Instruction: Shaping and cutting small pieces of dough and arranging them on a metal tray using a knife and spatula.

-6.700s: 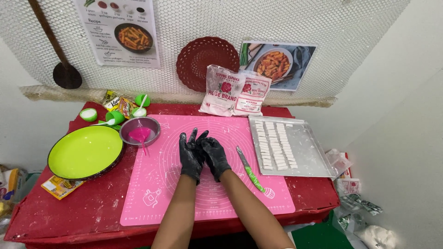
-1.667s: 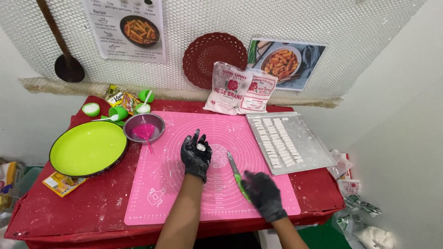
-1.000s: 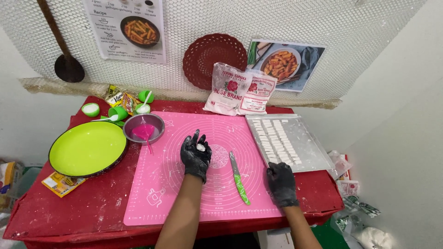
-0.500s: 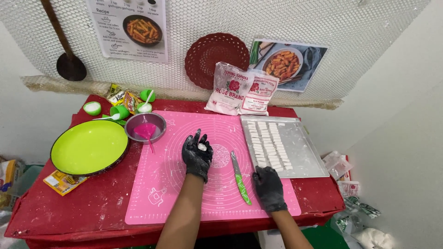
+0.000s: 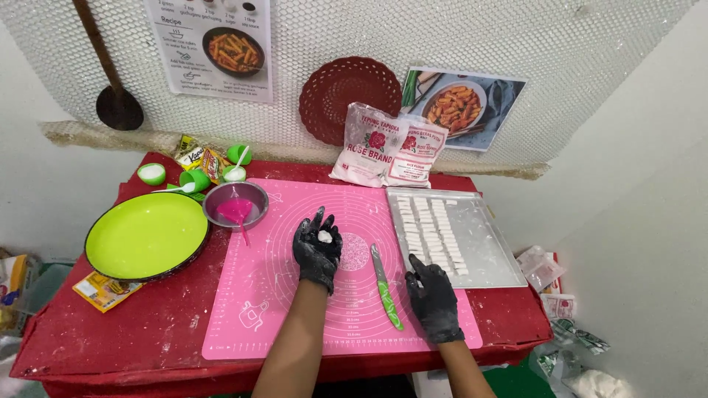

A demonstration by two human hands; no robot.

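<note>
Both my hands wear black gloves. My left hand [image 5: 317, 249] is held palm up over the pink silicone mat [image 5: 280, 295], with a small white dough piece [image 5: 324, 236] resting on its palm. My right hand [image 5: 431, 295] lies at the mat's right edge, its fingertips reaching the near left corner of the metal tray [image 5: 487, 250], which holds rows of small white dough pieces [image 5: 426, 225]. A green-handled knife [image 5: 386, 285] lies on the mat between my two hands.
A steel bowl with a pink scraper [image 5: 237, 208] sits at the mat's far left corner. A lime green plate [image 5: 146, 234] is on the left. Two flour bags [image 5: 387, 144] lean on the back wall. Small green cups [image 5: 193, 179] stand behind the plate.
My right hand let go of the knife, swung out to the right and now reaches the tray's near corner. My left hand has stayed palm up with the dough piece.
</note>
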